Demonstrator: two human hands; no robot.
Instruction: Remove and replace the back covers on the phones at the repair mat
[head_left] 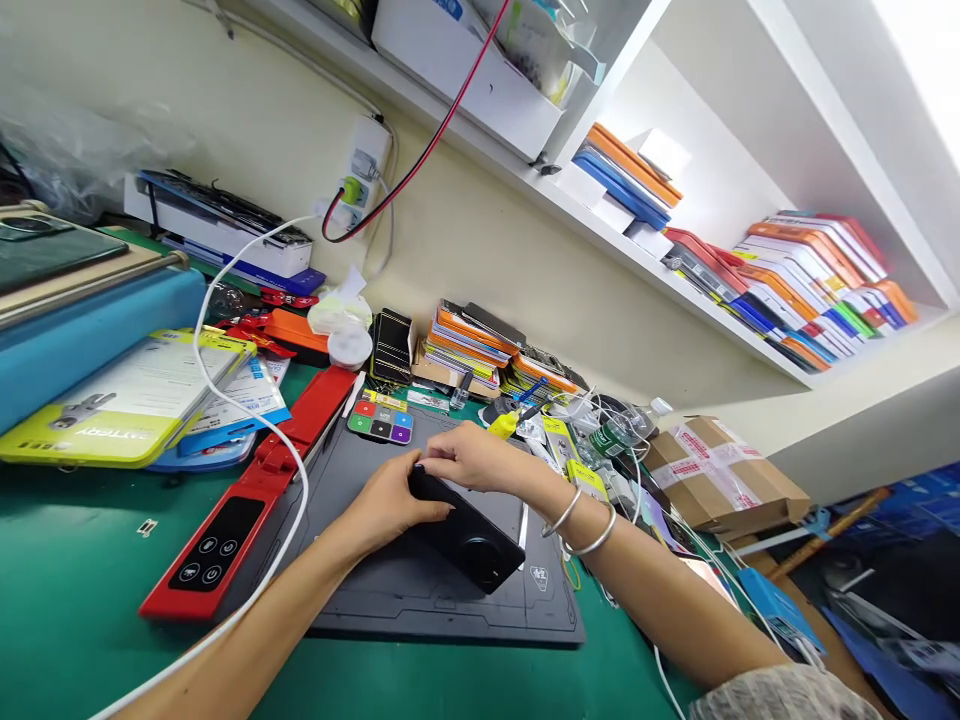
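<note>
A black smartphone (469,535) is held tilted on its long edge above a dark grey work mat (360,610), its camera end towards the lower right. My left hand (386,505) grips the phone's upper left end, with the thumb across the side facing me. My right hand (476,455), two silver bangles on its wrist, reaches over to that same end. Its fingers are curled together at the phone's top edge; whatever they pinch is hidden. A small block of coloured squares (380,421) lies on the mat behind my hands.
A red lamp-like device (217,550) with touch buttons lies along the mat's left side, a white cable (300,490) crossing over it. Battery packs (127,390) are piled left. Boxes (472,340) line the wall. Bottles and cables clutter the right, near a taped carton (712,465).
</note>
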